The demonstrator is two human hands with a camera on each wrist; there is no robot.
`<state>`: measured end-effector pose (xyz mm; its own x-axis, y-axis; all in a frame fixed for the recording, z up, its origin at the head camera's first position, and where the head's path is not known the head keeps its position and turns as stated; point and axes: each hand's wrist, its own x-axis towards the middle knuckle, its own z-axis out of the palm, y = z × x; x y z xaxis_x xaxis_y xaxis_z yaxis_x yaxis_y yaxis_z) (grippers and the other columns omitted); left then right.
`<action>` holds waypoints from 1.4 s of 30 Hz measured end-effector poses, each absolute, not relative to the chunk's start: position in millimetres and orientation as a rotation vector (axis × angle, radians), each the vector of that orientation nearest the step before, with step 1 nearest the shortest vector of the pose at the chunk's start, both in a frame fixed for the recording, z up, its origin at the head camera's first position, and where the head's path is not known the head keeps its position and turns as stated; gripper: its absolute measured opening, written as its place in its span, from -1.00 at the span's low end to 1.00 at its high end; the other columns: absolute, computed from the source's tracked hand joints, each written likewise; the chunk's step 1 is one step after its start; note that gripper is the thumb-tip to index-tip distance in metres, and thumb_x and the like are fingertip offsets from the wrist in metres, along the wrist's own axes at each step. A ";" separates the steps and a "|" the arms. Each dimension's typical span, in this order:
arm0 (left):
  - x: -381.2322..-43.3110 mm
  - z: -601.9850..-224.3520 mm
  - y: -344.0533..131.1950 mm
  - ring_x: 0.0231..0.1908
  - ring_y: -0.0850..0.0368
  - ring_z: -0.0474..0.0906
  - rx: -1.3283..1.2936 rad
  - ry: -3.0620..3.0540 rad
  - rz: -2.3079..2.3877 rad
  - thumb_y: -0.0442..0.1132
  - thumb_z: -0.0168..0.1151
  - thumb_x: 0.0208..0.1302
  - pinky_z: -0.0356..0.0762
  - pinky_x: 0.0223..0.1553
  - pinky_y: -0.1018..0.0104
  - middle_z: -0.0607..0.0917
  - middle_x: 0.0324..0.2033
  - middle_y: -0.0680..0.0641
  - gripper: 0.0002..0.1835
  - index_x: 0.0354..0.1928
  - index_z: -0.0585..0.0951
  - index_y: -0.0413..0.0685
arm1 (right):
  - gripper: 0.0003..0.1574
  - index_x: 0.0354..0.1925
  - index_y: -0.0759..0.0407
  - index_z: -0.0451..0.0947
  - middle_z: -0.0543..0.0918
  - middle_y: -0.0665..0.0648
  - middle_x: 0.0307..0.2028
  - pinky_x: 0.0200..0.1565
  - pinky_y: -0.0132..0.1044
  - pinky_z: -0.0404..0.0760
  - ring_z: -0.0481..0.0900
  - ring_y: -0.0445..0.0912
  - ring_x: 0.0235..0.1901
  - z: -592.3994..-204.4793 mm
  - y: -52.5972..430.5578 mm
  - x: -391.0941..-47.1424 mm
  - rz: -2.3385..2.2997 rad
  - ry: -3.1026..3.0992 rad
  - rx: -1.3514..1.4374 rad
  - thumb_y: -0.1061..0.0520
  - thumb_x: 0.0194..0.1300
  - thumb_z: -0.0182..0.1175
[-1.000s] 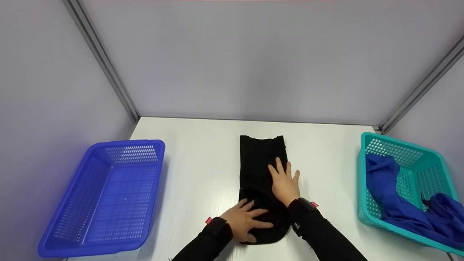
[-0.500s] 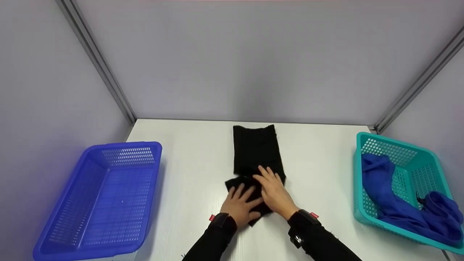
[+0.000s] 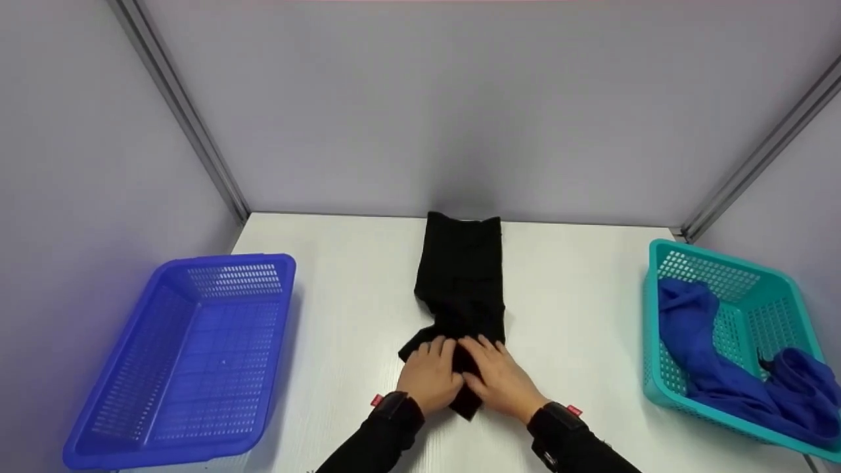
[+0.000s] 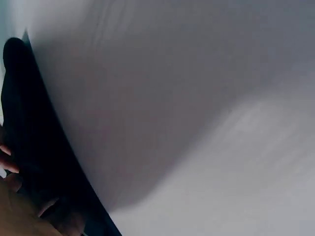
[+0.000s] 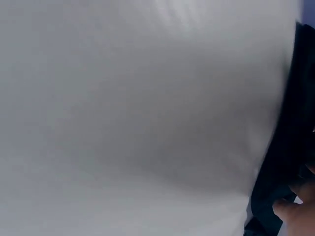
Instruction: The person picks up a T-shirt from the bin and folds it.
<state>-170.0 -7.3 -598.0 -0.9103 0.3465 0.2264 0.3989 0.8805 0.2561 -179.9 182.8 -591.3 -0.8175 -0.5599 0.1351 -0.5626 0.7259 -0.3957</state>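
Note:
A black garment, folded into a long strip, lies on the white table with its far end at the back edge. Its near part is bunched and twisted, with one corner jutting left and another poking out below the hands. My left hand grips the bunched cloth with bent fingers, thumb turned inward. Close beside it, my right hand holds the same part from the right, the two thumbs almost meeting. Both wrist views catch the black garment's edge and only parts of the fingers; much of the held cloth is hidden under the hands.
A blue plastic basket stands at the left of the white table. At the right, a teal basket holds a blue cloth. Grey panels enclose the back and sides.
The black garment has slid forward to the back edge of the table. Its near part has turned and bunched up. My spread hands have drawn together there, fingers now bent.

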 end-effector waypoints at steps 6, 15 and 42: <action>-168.9 -578.0 -34.0 -0.01 -0.13 0.59 -0.718 -2.950 -0.619 -0.26 0.24 0.29 0.62 -0.01 0.04 0.62 0.06 -0.16 -0.66 0.10 0.59 -0.17 | -0.04 0.46 0.15 0.36 0.17 0.20 0.58 0.40 0.48 -0.05 -0.02 0.32 0.56 -600.8 196.0 -172.8 0.573 -3.052 1.099 -0.41 0.38 0.20; -162.6 -594.4 -60.3 0.05 -0.05 0.51 -0.977 -2.853 -0.134 -0.24 0.44 0.16 0.55 0.00 0.08 0.55 0.15 0.00 -0.53 0.15 0.62 0.07 | -0.39 0.40 0.05 0.46 0.24 0.22 0.55 0.37 0.49 0.06 0.06 0.41 0.52 -610.5 221.8 -170.7 0.524 -2.986 1.057 -0.15 0.54 0.15; -160.1 -571.3 -30.1 -0.12 0.16 0.60 -1.238 -2.593 -0.831 -0.62 0.27 0.08 0.56 0.03 0.38 0.62 -0.09 -0.02 -0.56 0.01 0.67 -0.11 | -0.29 0.14 0.06 0.59 0.48 0.08 -0.10 0.05 0.07 0.48 0.46 0.08 -0.01 -608.6 190.3 -155.3 0.243 -2.697 1.051 -0.37 0.25 0.36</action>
<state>-160.1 -30.1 -571.3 -0.6481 0.6717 0.3588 0.7552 0.5060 0.4167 -155.3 190.3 -608.6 -0.7138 -0.6432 0.2772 -0.6823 0.7279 -0.0682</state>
